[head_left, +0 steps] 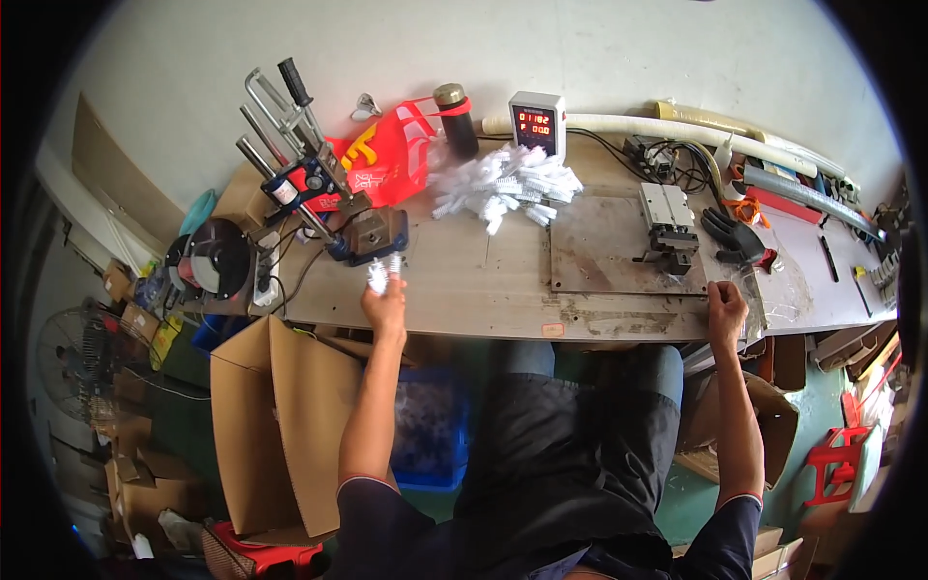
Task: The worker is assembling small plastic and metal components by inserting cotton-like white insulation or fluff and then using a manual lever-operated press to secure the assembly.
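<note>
My left hand point(386, 311) is closed round a few white bristly, ribbed pieces point(379, 275) that stick out past the fingers. It is just in front of the base of a hand lever press point(375, 235). A heap of similar white pieces point(512, 182) lies at the middle of the bench. My right hand point(727, 311) is closed at the front right corner of a flat steel plate point(599, 261); whatever its fingers pinch, if anything, is too small to make out. On that plate stands a small metal fixture point(669, 227) with a pale block on top.
Behind the heap are a counter box point(537, 126) with red digits, a dark bottle point(456, 121) and a red bag point(387, 159). A black glove point(732, 237) lies right of the fixture. Below the bench are an open cardboard box point(280, 425) and a blue bin point(430, 430).
</note>
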The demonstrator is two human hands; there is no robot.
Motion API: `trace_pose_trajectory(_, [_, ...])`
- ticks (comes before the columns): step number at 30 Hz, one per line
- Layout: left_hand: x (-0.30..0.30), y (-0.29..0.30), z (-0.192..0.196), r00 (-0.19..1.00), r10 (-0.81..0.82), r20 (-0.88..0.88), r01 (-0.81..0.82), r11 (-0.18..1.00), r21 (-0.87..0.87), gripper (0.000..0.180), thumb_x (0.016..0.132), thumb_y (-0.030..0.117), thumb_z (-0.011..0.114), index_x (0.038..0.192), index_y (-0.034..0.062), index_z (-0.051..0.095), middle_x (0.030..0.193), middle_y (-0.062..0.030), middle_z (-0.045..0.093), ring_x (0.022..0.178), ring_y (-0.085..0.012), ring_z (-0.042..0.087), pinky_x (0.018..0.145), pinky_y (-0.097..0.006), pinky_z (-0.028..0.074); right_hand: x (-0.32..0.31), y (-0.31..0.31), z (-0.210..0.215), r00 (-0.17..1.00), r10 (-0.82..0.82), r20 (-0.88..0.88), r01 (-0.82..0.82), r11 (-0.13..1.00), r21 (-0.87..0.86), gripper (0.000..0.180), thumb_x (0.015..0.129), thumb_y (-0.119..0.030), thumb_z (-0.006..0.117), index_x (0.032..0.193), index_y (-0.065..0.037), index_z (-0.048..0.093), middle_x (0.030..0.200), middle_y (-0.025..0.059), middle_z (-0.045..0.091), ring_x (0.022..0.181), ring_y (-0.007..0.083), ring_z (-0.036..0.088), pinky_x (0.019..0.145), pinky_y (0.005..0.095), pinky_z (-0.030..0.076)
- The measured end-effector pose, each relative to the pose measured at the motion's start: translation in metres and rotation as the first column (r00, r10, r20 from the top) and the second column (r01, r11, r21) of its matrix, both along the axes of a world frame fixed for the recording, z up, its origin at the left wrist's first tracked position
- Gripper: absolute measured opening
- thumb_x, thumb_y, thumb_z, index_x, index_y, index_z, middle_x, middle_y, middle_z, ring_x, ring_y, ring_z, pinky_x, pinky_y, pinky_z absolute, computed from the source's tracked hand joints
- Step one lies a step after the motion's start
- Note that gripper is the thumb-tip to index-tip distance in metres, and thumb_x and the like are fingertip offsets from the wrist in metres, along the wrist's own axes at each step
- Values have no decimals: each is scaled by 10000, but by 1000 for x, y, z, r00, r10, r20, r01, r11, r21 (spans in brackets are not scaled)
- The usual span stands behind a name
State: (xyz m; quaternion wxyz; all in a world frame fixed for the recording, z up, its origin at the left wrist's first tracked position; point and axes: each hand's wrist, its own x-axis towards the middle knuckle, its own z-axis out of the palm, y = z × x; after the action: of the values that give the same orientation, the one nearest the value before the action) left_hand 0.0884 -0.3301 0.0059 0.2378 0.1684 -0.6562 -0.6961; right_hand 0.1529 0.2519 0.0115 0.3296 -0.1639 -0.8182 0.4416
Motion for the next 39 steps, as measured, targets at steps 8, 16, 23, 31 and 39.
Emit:
trace_pose_trajectory(8, [-55,-88,0,929,347,-127,-342,938,60,85,964,76,617,1026,28,650,803,-13,660,583,-83,523,541,-253,428,-18,-114,31,899,424,-106,-420,905,64,72,923,-38,691,878,9,662,734,-22,582,689,42,511,606,223,430])
trace_pose_trajectory(16, [-78,-103,-35,931,284,-227,-317,941,-121,188,945,167,664,1014,-6,690,787,-34,702,734,-122,632,715,-306,509,-132,-318,59,689,724,12,-714,676,183,153,868,-162,709,891,-11,700,813,147,711,694,274,689,659,370,532])
trace_pose_trajectory(23, [-70,-82,1,996,80,-33,-75,988,137,175,979,118,645,1133,35,645,840,-20,656,578,-62,504,492,-214,397,-219,-436,128,611,788,-76,-732,600,324,176,864,-202,668,931,-41,692,872,140,710,756,311,685,713,415,529])
trace_pose_trajectory(31, [-87,-65,26,995,-7,-97,24,984,174,92,961,76,619,995,-7,601,807,-70,650,554,-107,558,462,-257,440,-271,-500,236,532,800,-278,-696,600,393,365,913,-351,686,1040,-8,682,901,167,721,796,274,712,747,388,550])
trace_pose_trajectory(39, [-95,-64,38,999,-6,38,1,994,113,181,980,48,588,1141,-31,611,842,-73,641,547,-113,584,447,-270,504,-288,-539,302,482,739,-470,-505,673,540,432,965,-212,560,1336,5,521,1390,242,508,1250,407,529,1056,467,459])
